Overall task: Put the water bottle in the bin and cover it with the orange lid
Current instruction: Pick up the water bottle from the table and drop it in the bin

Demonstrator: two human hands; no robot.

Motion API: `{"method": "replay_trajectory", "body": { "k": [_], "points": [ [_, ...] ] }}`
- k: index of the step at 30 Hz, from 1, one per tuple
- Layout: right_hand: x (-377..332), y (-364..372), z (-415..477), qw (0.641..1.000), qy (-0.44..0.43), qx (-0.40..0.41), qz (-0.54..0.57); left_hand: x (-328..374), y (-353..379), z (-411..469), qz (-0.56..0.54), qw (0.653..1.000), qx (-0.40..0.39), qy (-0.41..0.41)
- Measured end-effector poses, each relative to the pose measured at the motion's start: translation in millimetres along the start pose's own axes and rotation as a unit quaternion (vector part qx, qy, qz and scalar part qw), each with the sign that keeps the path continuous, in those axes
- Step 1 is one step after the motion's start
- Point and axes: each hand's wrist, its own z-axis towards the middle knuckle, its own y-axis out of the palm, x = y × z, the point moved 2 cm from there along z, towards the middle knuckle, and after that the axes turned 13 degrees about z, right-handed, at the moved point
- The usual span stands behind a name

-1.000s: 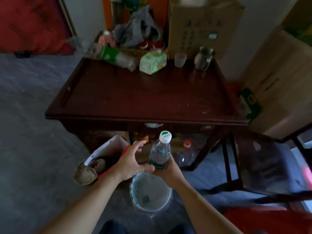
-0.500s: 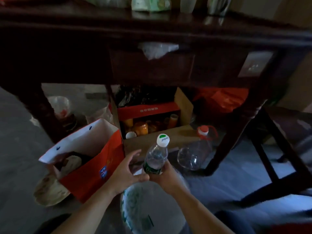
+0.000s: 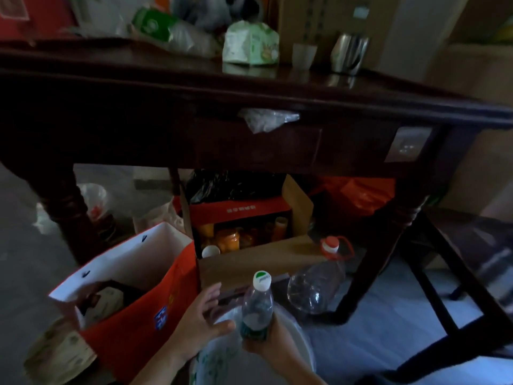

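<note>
A clear water bottle (image 3: 256, 304) with a white and green cap and a green label stands upright in my right hand (image 3: 270, 339), which grips its lower part. It hangs just over the far rim of the white bin (image 3: 219, 359), which has a plastic liner and sits on the floor at the bottom middle. My left hand (image 3: 200, 320) is spread open at the bin's left rim, thumb close to the bottle. I see no orange lid that I can pick out.
A red paper bag (image 3: 133, 323) with things inside stands left of the bin. Behind it are an open cardboard box of jars (image 3: 249, 237), a big empty jug with a red cap (image 3: 319, 282) and the dark wooden table (image 3: 249, 129). A dark chair frame (image 3: 449, 287) is at the right.
The view has dropped from above the table to below its edge. Both hands and the bottle have gone down toward the bin's rim; the grip is the same.
</note>
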Motion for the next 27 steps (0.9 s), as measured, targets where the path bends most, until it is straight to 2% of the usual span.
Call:
{"method": "replay_trajectory", "body": {
  "k": [4,8,10,14,19,21,24,27],
  "points": [
    [25.6,13.7,12.3,0.998,0.014,0.051,0.037,-13.4,13.3,3.0,-0.027,0.999,0.017,-0.024],
    [63.3,34.3,18.9,0.993,0.064,0.08,0.065,-33.5,28.1,8.7,-0.05,0.997,0.015,-0.052],
    [76.2,39.1,23.5,0.991,0.09,0.087,0.04,-42.8,33.3,12.0,-0.046,0.997,0.018,-0.057],
    [103.7,46.7,34.2,0.989,0.135,0.052,0.011,-58.2,40.8,16.1,-0.035,0.998,0.018,-0.052],
    [139.1,52.4,43.3,0.984,0.166,0.059,-0.014,-62.3,49.6,20.2,-0.029,0.997,0.061,-0.043],
    [168.7,53.5,51.7,0.974,0.215,0.063,0.026,-59.7,52.0,21.2,-0.026,0.997,0.067,-0.031],
    [224.6,52.1,74.5,0.964,0.26,0.043,0.021,-60.4,56.1,23.4,-0.017,0.997,0.072,-0.021],
    [205.8,50.8,69.7,0.961,0.274,0.037,-0.012,-61.3,58.6,25.9,0.001,0.997,0.081,-0.012]
  ]
}}
